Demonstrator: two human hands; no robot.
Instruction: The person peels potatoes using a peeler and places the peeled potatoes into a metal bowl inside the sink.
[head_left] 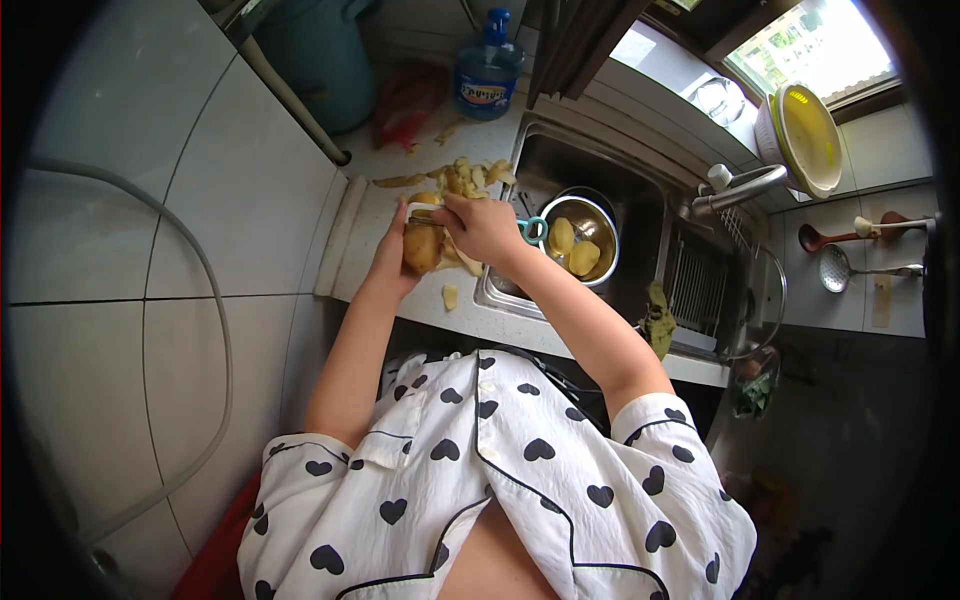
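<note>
My left hand (392,258) is wrapped round a partly peeled potato (423,250) above the worktop beside the sink. My right hand (486,230) grips a peeler (534,230), whose teal looped handle end sticks out past the wrist side. Its pale head lies across the upper part of the potato. A pile of potato peels (468,178) lies on the worktop just beyond my hands, and one loose scrap of peel (450,297) is nearer to me. To the right, a metal bowl (612,232) in the sink holds two peeled potatoes (583,257).
The double sink (560,150) has a faucet (745,188) at its far right. A blue bottle (488,75), a red plastic bag (408,105) and a teal bucket (315,65) stand at the back. A green cloth (657,318) hangs over the sink's front edge.
</note>
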